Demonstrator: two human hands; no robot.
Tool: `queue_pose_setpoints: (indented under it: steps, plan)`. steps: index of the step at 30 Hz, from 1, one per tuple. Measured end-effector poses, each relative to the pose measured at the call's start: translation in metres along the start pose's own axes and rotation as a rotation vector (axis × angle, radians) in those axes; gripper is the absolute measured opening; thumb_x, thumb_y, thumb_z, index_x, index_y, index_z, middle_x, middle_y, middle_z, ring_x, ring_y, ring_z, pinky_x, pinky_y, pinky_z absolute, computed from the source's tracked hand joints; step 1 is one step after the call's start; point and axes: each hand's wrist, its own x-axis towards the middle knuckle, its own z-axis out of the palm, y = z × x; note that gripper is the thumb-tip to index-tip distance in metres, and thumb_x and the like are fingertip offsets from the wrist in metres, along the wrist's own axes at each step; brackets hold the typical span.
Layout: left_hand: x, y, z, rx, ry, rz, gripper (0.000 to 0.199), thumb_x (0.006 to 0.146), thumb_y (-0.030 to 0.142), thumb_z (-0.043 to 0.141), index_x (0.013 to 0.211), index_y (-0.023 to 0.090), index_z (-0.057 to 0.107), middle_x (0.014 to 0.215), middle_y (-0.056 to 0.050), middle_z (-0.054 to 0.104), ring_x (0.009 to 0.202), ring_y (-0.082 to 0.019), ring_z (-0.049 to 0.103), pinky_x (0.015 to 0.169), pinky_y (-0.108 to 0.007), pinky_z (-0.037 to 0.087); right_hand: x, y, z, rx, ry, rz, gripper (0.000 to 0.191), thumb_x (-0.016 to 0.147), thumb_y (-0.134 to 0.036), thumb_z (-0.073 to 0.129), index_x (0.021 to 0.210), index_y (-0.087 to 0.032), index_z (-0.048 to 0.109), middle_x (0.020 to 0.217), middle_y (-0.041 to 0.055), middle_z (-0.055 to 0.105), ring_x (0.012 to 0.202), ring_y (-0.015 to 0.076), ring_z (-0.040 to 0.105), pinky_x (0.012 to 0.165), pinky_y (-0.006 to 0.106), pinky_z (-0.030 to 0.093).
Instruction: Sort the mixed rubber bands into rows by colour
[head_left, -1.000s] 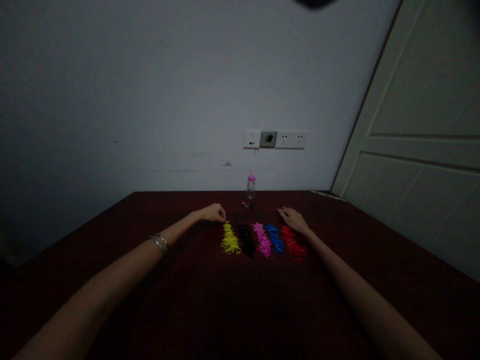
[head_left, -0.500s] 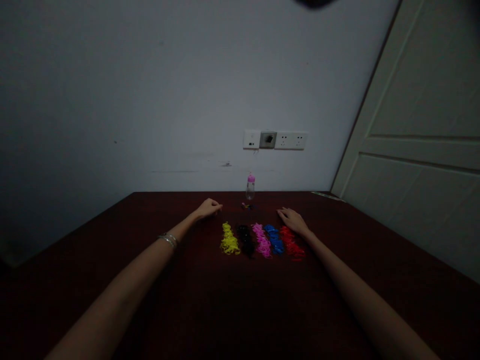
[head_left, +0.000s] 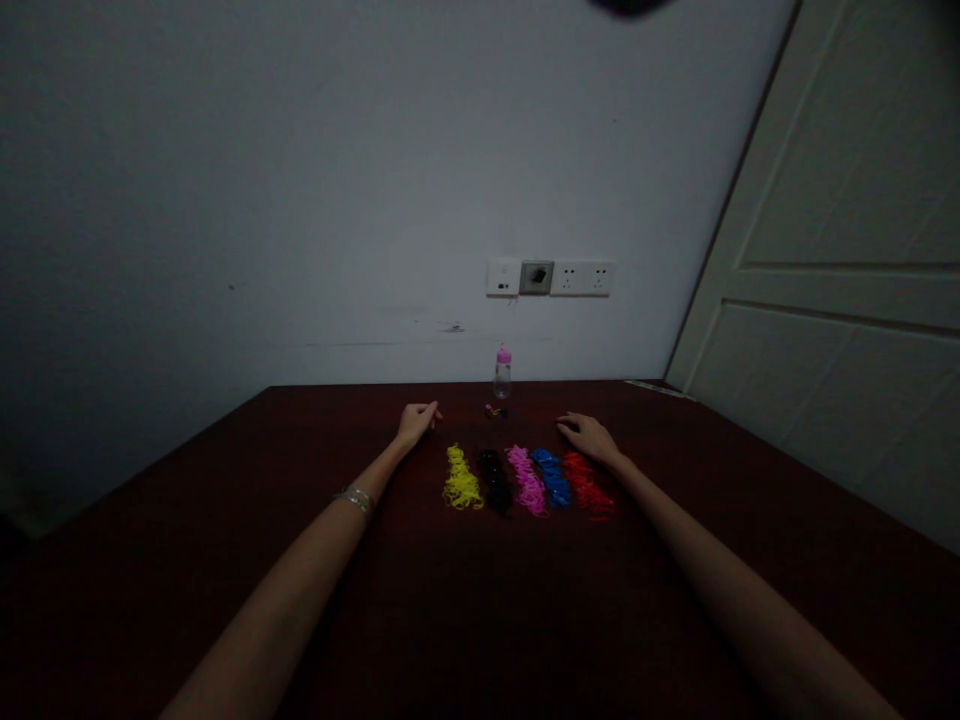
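Note:
My left hand (head_left: 418, 424) rests on the dark red table with its fingers curled in and nothing visible in them. It lies up and left of a yellow heap of thin rubber bands (head_left: 462, 480). My right hand (head_left: 589, 437) lies palm down, fingers stretched out, just beyond the red rubber bands (head_left: 587, 485). Between these two heaps are black bands (head_left: 495, 482), pink bands (head_left: 527, 482) and blue bands (head_left: 551, 478), all in one row. Behind the row, a small multicoloured cluster (head_left: 495, 411) lies before an upright clear baby bottle (head_left: 502, 378) with a pink top.
The table (head_left: 480, 600) meets a grey wall (head_left: 360, 200) at its back edge. Sockets and switches (head_left: 551, 278) are set in the wall above the bottle. A pale door (head_left: 847, 230) stands on the right. A thin flat strip (head_left: 660, 389) lies at the back right corner.
My left forearm has shifted to the right and the left hand has turned slightly, staying near the same spot. My right hand and the heaps look almost unchanged.

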Motion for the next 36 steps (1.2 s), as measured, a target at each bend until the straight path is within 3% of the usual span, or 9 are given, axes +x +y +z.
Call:
queue_pose_setpoints:
  steps: [5,10,17,28,36]
  plan:
    - [-0.004,0.002,0.0,0.017,0.008,0.004,0.043,0.076,0.048,0.045,0.059,0.013,0.064,0.04,0.001,0.046,0.041,-0.01,0.041,0.048,-0.022,0.03,0.005,-0.029,-0.013,-0.118,-0.002,0.059,0.036,0.085,-0.037,0.041,0.104,-0.021,0.068,0.11,0.0092,0.065,0.099,0.0251,0.058,0.081,0.034,0.045]
    - [-0.008,0.005,-0.001,0.032,0.015,0.007,0.045,0.075,0.05,0.045,0.059,0.013,0.065,0.04,0.001,0.047,0.043,-0.011,0.043,0.051,-0.023,0.032,0.02,-0.075,-0.011,-0.227,0.049,-0.113,0.033,0.085,-0.032,0.042,0.101,-0.02,0.068,0.112,0.0105,0.062,0.1,0.0267,0.054,0.079,0.035,0.044]
    - [-0.009,0.004,-0.001,0.035,0.013,0.006,0.043,0.075,0.048,0.044,0.058,0.013,0.064,0.04,0.002,0.046,0.043,-0.01,0.044,0.052,-0.023,0.033,0.036,-0.125,0.0,-0.243,-0.073,-0.263,0.038,0.091,-0.04,0.035,0.104,-0.022,0.066,0.115,0.0115,0.059,0.106,0.0269,0.049,0.082,0.035,0.041]
    - [-0.009,0.005,0.0,0.057,-0.007,0.027,0.042,0.076,0.045,0.043,0.057,0.014,0.064,0.04,0.002,0.046,0.043,-0.011,0.044,0.052,-0.023,0.033,0.048,-0.139,0.019,-0.269,-0.131,-0.161,0.045,0.092,-0.044,0.029,0.109,-0.019,0.062,0.117,0.0153,0.058,0.109,0.0292,0.047,0.084,0.04,0.039]
    - [-0.01,0.006,0.0,0.047,-0.002,0.02,0.04,0.075,0.044,0.044,0.056,0.014,0.063,0.041,0.002,0.046,0.044,-0.011,0.044,0.052,-0.023,0.033,0.052,-0.138,0.023,-0.318,-0.045,-0.205,0.042,0.092,-0.041,0.033,0.104,-0.014,0.063,0.114,0.0172,0.059,0.107,0.0278,0.048,0.083,0.036,0.04]
